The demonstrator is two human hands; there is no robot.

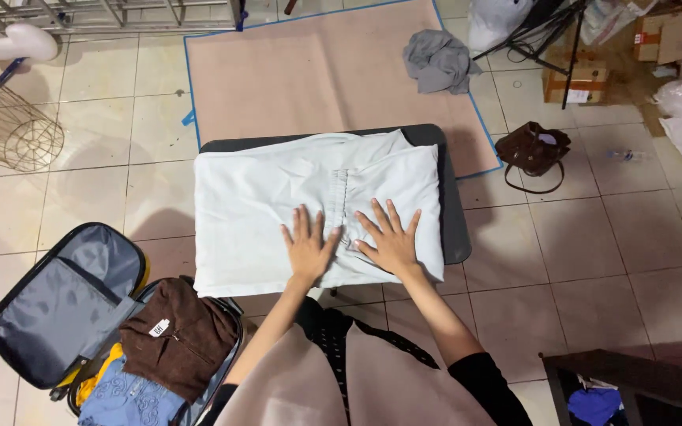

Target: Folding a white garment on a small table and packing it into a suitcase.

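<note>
A white folded garment [262, 197] lies spread across a small dark table [455, 229]. My left hand [308, 246] rests flat on its near middle, fingers spread. My right hand [392, 237] presses flat beside it, just to the right, fingers apart. Both palms lie on the cloth near a gathered seam [339, 197] running up the middle. Neither hand grips anything.
An open suitcase [65, 308] sits at the lower left with a brown garment [177, 335] and blue clothing [128, 398] inside. A pink mat [309, 71] carries a grey garment [438, 61]. A brown handbag [532, 150], wire basket [13, 130] and cardboard boxes [578, 79] stand around.
</note>
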